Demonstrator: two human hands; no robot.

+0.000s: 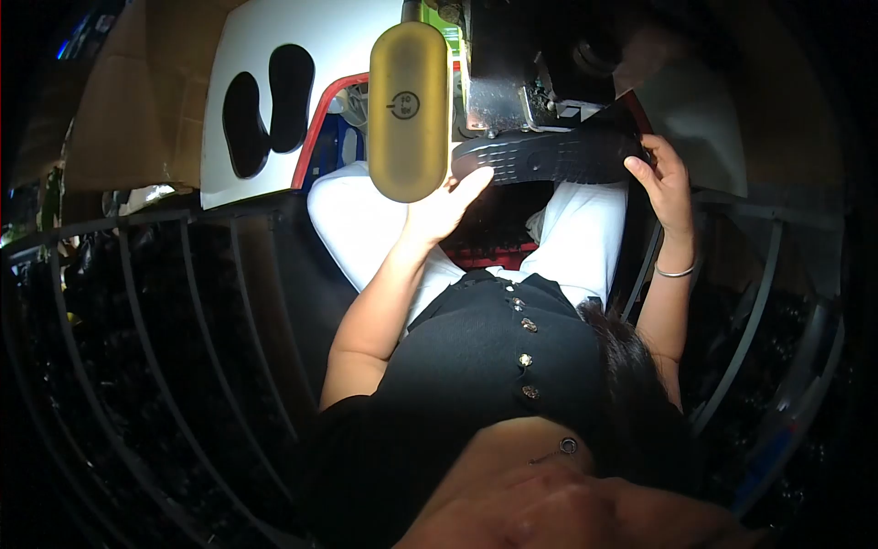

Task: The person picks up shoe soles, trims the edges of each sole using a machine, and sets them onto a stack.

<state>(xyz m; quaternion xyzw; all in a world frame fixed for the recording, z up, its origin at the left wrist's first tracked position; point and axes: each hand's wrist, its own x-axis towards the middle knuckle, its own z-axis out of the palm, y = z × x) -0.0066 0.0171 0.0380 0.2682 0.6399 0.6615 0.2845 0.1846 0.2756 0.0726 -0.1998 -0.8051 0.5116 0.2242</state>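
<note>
A black shoe sole [549,161] with a ridged tread lies crosswise in front of me, beneath the head of a dark machine [558,55]. My left hand [448,203] grips its left end, with the thumb along the near edge. Part of that hand is hidden behind a yellow lamp [409,119]. At the other end my right hand [668,178] is closed around the sole, thumb on the near side and fingers behind. Whether the sole touches the machine's working parts is hard to tell.
Two black insoles [292,96] lie side by side on the white table [219,178] at the left. A red-edged cutout [320,114] in the table opens over my lap. Dark slatted racks or rails [128,284] stand on both sides. Brown cardboard [137,110] is at the far left.
</note>
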